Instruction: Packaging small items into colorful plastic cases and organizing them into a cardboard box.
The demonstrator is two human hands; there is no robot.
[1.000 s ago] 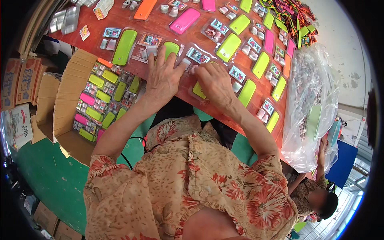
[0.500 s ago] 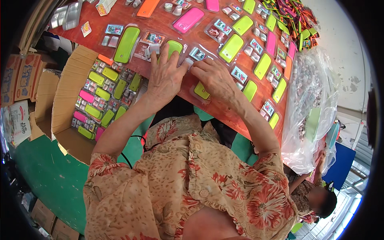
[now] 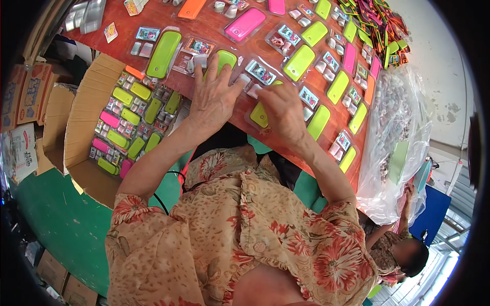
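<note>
Shifted toward 3 o'clock since the previous frame, the right hand [image 3: 283,109] now leaves a picture card [image 3: 260,72] uncovered at its 11 o'clock. It hovers half-curled over a lime case [image 3: 259,116] near the table's front edge; whether it pinches anything, I cannot tell. The left hand [image 3: 213,97] spreads its fingers over another lime case [image 3: 226,57] at its 12 o'clock, thumb beside a whitish piece [image 3: 244,80], grip unclear. At its 8 o'clock, a cardboard box [image 3: 84,115] holds packed cases. Farther off, a clear plastic bag [image 3: 388,132] bulges at the right hand's 3 o'clock.
</note>
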